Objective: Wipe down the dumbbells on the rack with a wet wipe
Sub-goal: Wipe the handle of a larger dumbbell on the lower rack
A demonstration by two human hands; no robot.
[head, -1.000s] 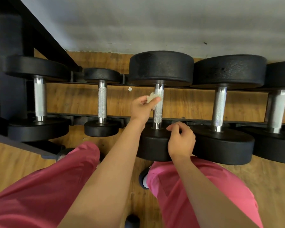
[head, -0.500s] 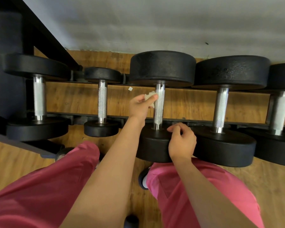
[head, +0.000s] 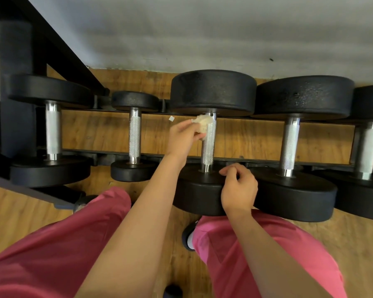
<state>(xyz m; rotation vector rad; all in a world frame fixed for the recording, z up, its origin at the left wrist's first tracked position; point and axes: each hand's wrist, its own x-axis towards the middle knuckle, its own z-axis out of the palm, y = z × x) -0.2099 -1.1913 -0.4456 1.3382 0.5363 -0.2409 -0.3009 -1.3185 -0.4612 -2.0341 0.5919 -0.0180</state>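
- First, nearest the camera, pink trouser legs (head: 52, 244) filled the bottom of the view above a wooden plank floor (head: 19, 207).
- The right hand (head: 239, 190) lay on the near head of the middle dumbbell (head: 208, 147), a black round-headed weight with a knurled steel handle. Its fingers were curled over the rim, apparently steadying it.
- Further on, the left hand (head: 182, 138) pinched a crumpled off-white wet wipe (head: 202, 123) between thumb and fingertips. It pressed the wipe against the far end of that handle, just under the far head.
- By my judgement, handle-wiping was under way on this one weight. Nothing showed which of the neighbouring dumbbells (head: 290, 143) on the black metal rack (head: 108, 154) had been done, so much of the row probably remained.
- The right neighbour's far head (head: 304, 97) bore pale speckles; damp or dust, I could not tell.
- No brand, weight number or other writing could be read anywhere.
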